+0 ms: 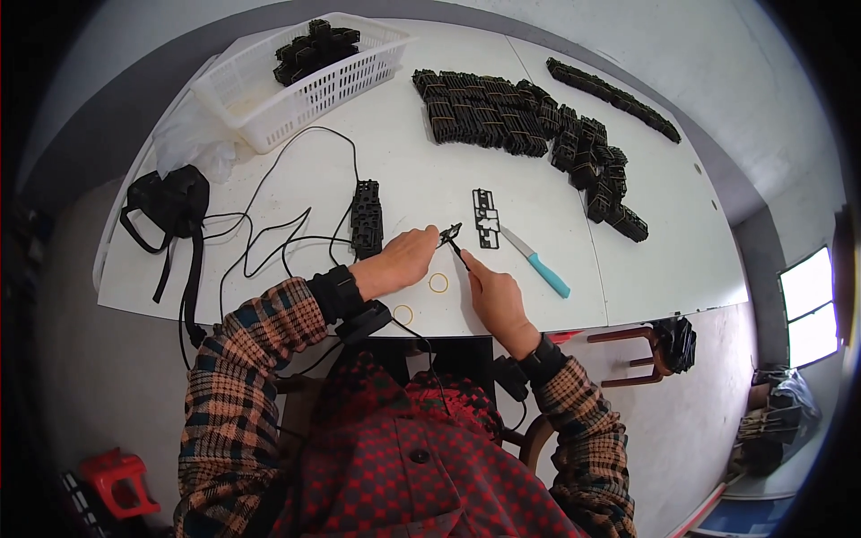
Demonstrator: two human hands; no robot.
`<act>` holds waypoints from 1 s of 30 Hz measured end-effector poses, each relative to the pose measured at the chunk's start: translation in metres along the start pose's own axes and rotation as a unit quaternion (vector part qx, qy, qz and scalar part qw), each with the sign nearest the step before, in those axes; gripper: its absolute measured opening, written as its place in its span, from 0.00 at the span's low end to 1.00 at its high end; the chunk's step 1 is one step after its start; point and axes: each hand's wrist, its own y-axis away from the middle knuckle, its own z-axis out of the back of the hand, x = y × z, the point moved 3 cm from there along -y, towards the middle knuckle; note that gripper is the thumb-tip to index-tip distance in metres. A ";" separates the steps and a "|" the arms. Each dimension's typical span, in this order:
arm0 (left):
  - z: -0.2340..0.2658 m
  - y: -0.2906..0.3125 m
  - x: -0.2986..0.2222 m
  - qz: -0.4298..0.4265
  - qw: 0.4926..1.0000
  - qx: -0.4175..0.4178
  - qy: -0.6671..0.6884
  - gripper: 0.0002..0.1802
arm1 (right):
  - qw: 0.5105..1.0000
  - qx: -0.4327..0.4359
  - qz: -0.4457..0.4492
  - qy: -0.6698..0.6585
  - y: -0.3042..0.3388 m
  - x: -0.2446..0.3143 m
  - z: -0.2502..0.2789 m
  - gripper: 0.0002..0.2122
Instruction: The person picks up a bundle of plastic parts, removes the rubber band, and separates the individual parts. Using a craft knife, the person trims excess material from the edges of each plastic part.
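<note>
My left hand (405,262) is closed, its fingertips pinching a small black plastic part (451,234) just above the white table (421,193). From the right, my right hand (496,294) is closed around a thin dark piece that runs up to that part. Whether this piece belongs to the part or is a separate tool, I cannot tell. Beyond my right hand lies a flat black plastic frame (485,218) with cutouts. A knife (542,266) with a turquoise handle rests beside it. A stack of black plastic parts (367,218) stands next to my left hand.
Two rubber bands (439,283) lie near the table's front edge. Bundled black parts (484,109) fill the far right, with a long row (614,97) behind. A white basket (269,134) holds more. Black cables (269,229) and a black bag (170,211) occupy the left.
</note>
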 end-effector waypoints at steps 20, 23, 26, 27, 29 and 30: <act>-0.001 0.000 -0.016 0.037 0.998 0.007 -0.056 0.05 | 0.999 -0.023 0.018 -0.015 -0.010 -0.015 -0.003 0.19; -0.001 -0.001 -0.017 0.031 0.998 0.005 -0.058 0.05 | 1.000 -0.025 0.016 0.003 -0.006 -0.006 -0.001 0.18; 0.000 0.003 -0.013 0.032 0.998 -0.004 -0.052 0.04 | 0.980 0.062 -0.027 0.185 0.005 0.017 -0.001 0.18; 0.000 0.003 -0.012 0.029 0.999 -0.013 -0.044 0.04 | 0.980 0.061 -0.028 0.185 0.006 0.018 -0.001 0.18; -0.002 0.004 -0.008 0.026 0.999 -0.020 -0.035 0.04 | 0.983 0.060 -0.020 0.173 0.007 0.019 -0.001 0.19; -0.003 0.005 -0.005 0.023 0.999 -0.016 -0.038 0.04 | 0.984 0.060 -0.016 0.167 0.007 0.020 -0.001 0.19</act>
